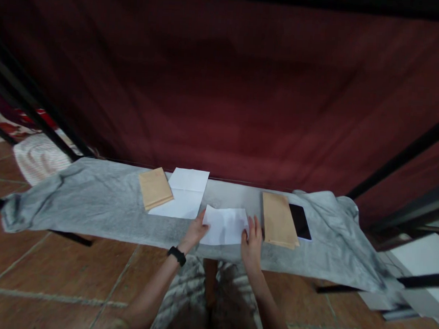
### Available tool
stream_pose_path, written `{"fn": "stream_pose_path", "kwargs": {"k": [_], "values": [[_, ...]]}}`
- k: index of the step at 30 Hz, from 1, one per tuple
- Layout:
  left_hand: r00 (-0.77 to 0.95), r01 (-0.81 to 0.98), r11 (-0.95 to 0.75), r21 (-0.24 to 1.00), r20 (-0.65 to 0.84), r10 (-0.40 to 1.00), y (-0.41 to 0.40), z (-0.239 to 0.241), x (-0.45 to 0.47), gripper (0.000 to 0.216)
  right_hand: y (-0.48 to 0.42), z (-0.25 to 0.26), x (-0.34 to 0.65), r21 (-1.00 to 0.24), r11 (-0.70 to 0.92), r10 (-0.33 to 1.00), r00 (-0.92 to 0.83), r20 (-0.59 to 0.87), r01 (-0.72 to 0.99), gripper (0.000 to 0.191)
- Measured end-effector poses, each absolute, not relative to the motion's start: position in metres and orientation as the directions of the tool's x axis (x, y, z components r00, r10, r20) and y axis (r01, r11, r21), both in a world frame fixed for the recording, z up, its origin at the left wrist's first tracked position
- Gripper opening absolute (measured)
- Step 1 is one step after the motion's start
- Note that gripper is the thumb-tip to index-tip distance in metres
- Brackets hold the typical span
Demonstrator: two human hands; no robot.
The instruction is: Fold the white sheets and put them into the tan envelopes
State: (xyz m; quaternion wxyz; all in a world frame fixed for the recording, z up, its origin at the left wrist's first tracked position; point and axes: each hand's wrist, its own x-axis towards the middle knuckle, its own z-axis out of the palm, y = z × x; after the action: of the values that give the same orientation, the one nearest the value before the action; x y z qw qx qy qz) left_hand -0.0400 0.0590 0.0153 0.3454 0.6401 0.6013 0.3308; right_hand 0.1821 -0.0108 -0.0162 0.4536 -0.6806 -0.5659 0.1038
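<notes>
A creased white sheet of paper (225,227) lies in front of me on the grey cloth, its top edge slightly raised. My left hand (195,231) grips its left edge, with the thumb on top and a black band on the wrist. At the right edge my right hand (252,242) holds the sheet between thumb and fingers. Left of it, another white sheet (188,195) with a fold line lies flat, partly under a small stack of brown envelopes (155,188). A larger stack of brown envelopes (280,219) rests just right of my right hand.
A dark-screened phone or tablet (301,222) sits beside the larger envelopes. The grey cloth (103,197) covers a long, narrow surface. Dark red fabric (223,96) hangs behind it, with black metal bars (407,152) at both sides. Tiled floor (73,284) shows below.
</notes>
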Motion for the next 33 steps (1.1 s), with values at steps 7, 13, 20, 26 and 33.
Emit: {"fn": "stream_pose_path", "kwargs": {"k": [7, 13, 20, 26, 33], "values": [[0.045, 0.883, -0.103, 0.458, 0.137, 0.99, 0.05, 0.013, -0.025, 0.068, 0.03, -0.013, 0.143, -0.402, 0.182, 0.965, -0.084, 0.248, 0.898, 0.05], [0.298, 0.898, -0.345, 0.274, 0.2, 0.933, 0.042, 0.001, 0.013, 0.051, 0.035, -0.023, 0.143, -0.249, 0.163, 0.982, -0.132, 0.137, 0.955, 0.051], [0.322, 0.914, -0.348, 0.209, 0.152, 0.935, 0.051, -0.01, 0.022, 0.057, 0.037, -0.025, 0.153, -0.202, 0.127, 0.984, -0.097, 0.151, 0.971, 0.052], [0.277, 0.934, -0.309, 0.179, 0.182, 0.943, 0.05, -0.012, 0.0, 0.059, 0.039, -0.034, 0.161, -0.218, 0.0, 0.973, 0.05, 0.223, 0.976, 0.053], [0.253, 0.942, -0.288, 0.17, 0.199, 0.947, 0.042, -0.011, -0.01, 0.065, 0.03, -0.041, 0.177, -0.247, -0.075, 0.929, 0.157, 0.335, 0.966, 0.054]]}}
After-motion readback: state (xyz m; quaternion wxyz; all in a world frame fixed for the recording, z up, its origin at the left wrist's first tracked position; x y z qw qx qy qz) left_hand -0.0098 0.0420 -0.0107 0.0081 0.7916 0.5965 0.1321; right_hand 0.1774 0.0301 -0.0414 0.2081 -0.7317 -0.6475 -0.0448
